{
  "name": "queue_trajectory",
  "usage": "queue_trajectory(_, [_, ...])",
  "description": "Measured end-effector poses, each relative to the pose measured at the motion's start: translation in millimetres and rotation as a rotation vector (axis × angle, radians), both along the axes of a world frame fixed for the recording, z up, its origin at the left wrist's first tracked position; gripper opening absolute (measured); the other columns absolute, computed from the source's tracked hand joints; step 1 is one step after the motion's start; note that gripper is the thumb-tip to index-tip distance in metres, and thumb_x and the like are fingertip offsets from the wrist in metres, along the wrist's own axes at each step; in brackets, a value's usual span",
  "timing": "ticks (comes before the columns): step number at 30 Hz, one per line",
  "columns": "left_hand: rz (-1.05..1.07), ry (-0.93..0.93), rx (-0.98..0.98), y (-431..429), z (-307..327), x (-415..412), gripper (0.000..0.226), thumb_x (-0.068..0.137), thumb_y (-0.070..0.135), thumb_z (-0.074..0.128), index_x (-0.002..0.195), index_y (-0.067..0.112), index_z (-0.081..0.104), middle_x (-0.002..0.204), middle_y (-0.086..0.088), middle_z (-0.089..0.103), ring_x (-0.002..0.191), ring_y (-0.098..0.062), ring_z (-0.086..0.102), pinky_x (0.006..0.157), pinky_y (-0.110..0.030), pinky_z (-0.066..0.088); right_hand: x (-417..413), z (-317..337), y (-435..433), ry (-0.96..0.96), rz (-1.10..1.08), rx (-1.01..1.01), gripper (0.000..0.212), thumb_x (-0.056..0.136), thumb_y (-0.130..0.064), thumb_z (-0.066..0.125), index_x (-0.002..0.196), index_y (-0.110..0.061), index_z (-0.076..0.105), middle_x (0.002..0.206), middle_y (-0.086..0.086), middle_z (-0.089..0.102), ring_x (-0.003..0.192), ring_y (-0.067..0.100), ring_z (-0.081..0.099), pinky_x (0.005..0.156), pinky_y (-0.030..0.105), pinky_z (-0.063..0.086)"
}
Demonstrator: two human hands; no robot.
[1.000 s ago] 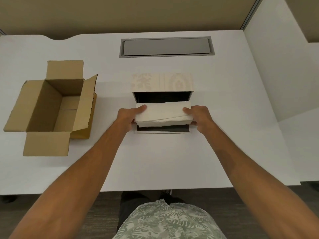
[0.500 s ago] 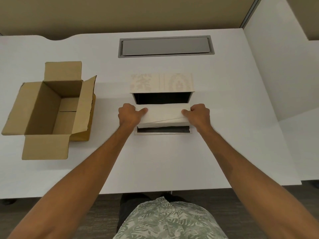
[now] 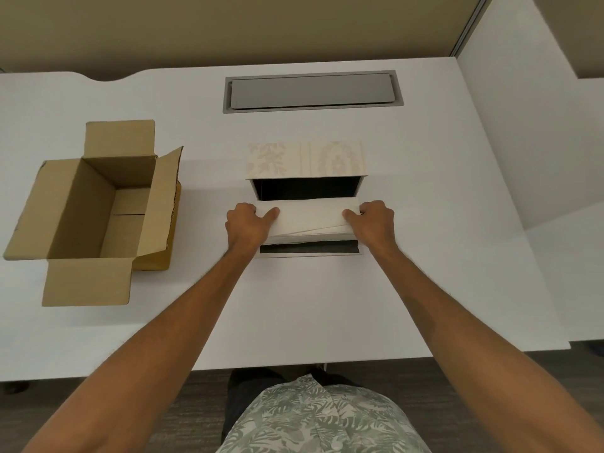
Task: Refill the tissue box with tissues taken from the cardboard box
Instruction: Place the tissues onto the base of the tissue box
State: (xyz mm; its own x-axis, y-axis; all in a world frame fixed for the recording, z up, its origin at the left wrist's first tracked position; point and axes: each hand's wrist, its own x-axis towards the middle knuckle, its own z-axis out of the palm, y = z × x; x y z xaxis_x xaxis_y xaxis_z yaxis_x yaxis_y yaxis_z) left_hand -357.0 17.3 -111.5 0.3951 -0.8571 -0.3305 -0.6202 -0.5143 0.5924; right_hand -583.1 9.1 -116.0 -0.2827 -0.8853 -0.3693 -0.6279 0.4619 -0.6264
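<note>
A white stack of tissues (image 3: 310, 220) hangs over the open tissue box (image 3: 310, 255), whose dark inside shows in front of and behind the stack. Its patterned cream lid (image 3: 305, 158) is flipped open towards the back. My left hand (image 3: 248, 223) grips the stack's left end and my right hand (image 3: 372, 222) grips its right end, thumbs on top. The brown cardboard box (image 3: 81, 204) stands open at the left of the white table, and nothing shows inside it.
A grey cable hatch (image 3: 312, 91) is set into the table (image 3: 327, 305) behind the tissue box. A white partition wall (image 3: 539, 142) rises along the table's right side. The table's front edge runs just above my patterned shirt.
Both hands have carried the tissue stack slightly away from me and lower over the tissue box opening. The cardboard box has not moved.
</note>
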Motion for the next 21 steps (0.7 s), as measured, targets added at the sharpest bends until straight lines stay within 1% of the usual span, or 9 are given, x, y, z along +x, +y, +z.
queue_trajectory(3, [-0.001, -0.007, 0.006, 1, 1, 0, 0.063, 0.089, 0.048, 0.067, 0.126, -0.002, 0.061, 0.125, -0.017, 0.065, 0.114, -0.032, 0.060, 0.091, -0.032, 0.045, 0, 1, 1, 0.011, 0.018, -0.005, 0.050, 0.094, -0.033, 0.063, 0.061, -0.025, 0.026, 0.064, -0.008, 0.029, 0.057, 0.008, 0.035, 0.059, 0.020, 0.034])
queue_trajectory(5, [-0.006, -0.012, 0.008, 2, 2, 0, 0.062, 0.090, 0.048, 0.065, 0.126, -0.002, 0.060, 0.125, -0.017, 0.064, 0.114, -0.032, 0.059, 0.089, -0.031, 0.044, -1, 2, 1, 0.007, 0.026, 0.001, 0.050, 0.094, -0.033, 0.063, 0.060, -0.024, 0.028, 0.063, -0.008, 0.030, 0.055, 0.007, 0.034, 0.050, 0.015, 0.027])
queue_trajectory(8, [-0.084, -0.123, -0.009, 14, 2, -6, 0.068, 0.094, 0.054, 0.055, 0.138, 0.002, 0.048, 0.138, -0.018, 0.054, 0.123, -0.034, 0.053, 0.096, -0.039, 0.045, -2, 4, 1, 0.005, 0.036, 0.010, 0.050, 0.094, -0.033, 0.063, 0.059, -0.024, 0.028, 0.062, -0.008, 0.031, 0.053, 0.007, 0.034, 0.045, 0.013, 0.022])
queue_trajectory(10, [-0.249, -0.319, -0.121, 31, -2, -13, 0.073, 0.098, 0.056, 0.044, 0.150, 0.006, 0.031, 0.155, -0.019, 0.037, 0.138, -0.036, 0.040, 0.109, -0.047, 0.038, -3, 3, 1, 0.015, 0.047, 0.005, 0.050, 0.094, -0.034, 0.064, 0.059, -0.023, 0.029, 0.061, -0.008, 0.032, 0.052, 0.007, 0.034, 0.044, 0.014, 0.023])
queue_trajectory(13, [-0.631, -0.561, -0.315, 54, -13, -24, 0.072, 0.099, 0.055, 0.038, 0.155, 0.011, 0.023, 0.162, -0.018, 0.022, 0.149, -0.035, 0.023, 0.121, -0.050, 0.023, -3, 5, 0, 0.013, 0.053, 0.008, 0.050, 0.093, -0.035, 0.064, 0.058, -0.022, 0.031, 0.061, -0.007, 0.034, 0.053, 0.007, 0.036, 0.044, 0.013, 0.023])
queue_trajectory(15, [-0.813, -0.593, -0.289, 61, -20, -30, 0.073, 0.098, 0.058, 0.034, 0.156, 0.016, 0.020, 0.164, -0.015, 0.016, 0.151, -0.033, 0.015, 0.123, -0.049, 0.015, -5, 6, -1, -0.012, 0.044, 0.019, 0.049, 0.092, -0.035, 0.065, 0.057, -0.020, 0.035, 0.060, -0.005, 0.036, 0.053, 0.008, 0.038, 0.047, 0.015, 0.026])
queue_trajectory(18, [-0.892, -0.626, -0.199, 64, -28, -35, 0.075, 0.096, 0.064, 0.029, 0.157, 0.023, 0.015, 0.165, -0.013, 0.013, 0.152, -0.033, 0.011, 0.122, -0.049, 0.007, -11, 16, -2, -0.051, -0.043, -0.060, 0.042, 0.090, -0.036, 0.061, 0.057, -0.014, 0.044, 0.060, -0.002, 0.045, 0.057, 0.014, 0.047, 0.054, 0.024, 0.033])
queue_trajectory(19, [-0.899, -0.633, -0.185, 64, -29, -36, 0.077, 0.095, 0.066, 0.028, 0.158, 0.024, 0.013, 0.166, -0.012, 0.012, 0.152, -0.033, 0.010, 0.122, -0.049, 0.007, -14, 23, -4, -0.034, -0.097, -0.127, 0.034, 0.090, -0.036, 0.058, 0.064, -0.014, 0.054, 0.066, -0.001, 0.054, 0.065, 0.018, 0.054, 0.058, 0.025, 0.036])
queue_trajectory(21, [-0.910, -0.641, -0.166, 63, -30, -35, 0.079, 0.094, 0.068, 0.027, 0.158, 0.025, 0.009, 0.166, -0.012, 0.009, 0.153, -0.033, 0.008, 0.123, -0.050, 0.007, -16, 37, -11, 0.043, -0.182, -0.302, 0.025, 0.091, -0.031, 0.056, 0.101, -0.013, 0.070, 0.101, 0.004, 0.069, 0.094, 0.023, 0.064, 0.076, 0.027, 0.046])
